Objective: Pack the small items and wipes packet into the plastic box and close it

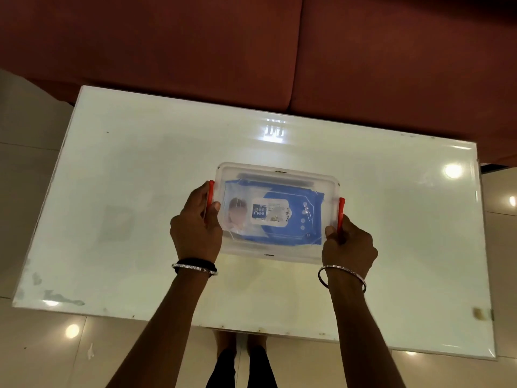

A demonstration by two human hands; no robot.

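A clear plastic box (275, 175) with its lid on sits in the middle of the white table (140, 169). Through the lid I see a blue wipes packet (282, 212) lying flat inside. Small items are too blurred to pick out. A red latch (210, 189) is at the box's left end and another red latch (341, 211) at its right end. My left hand (195, 228) grips the left end with the thumb on the lid beside the latch. My right hand (348, 245) grips the right end, fingers around that latch.
A dark red sofa (251, 51) runs along the table's far edge. Glossy tiled floor (33, 345) surrounds the table, and my feet show below the near edge. Bangles are on both wrists.
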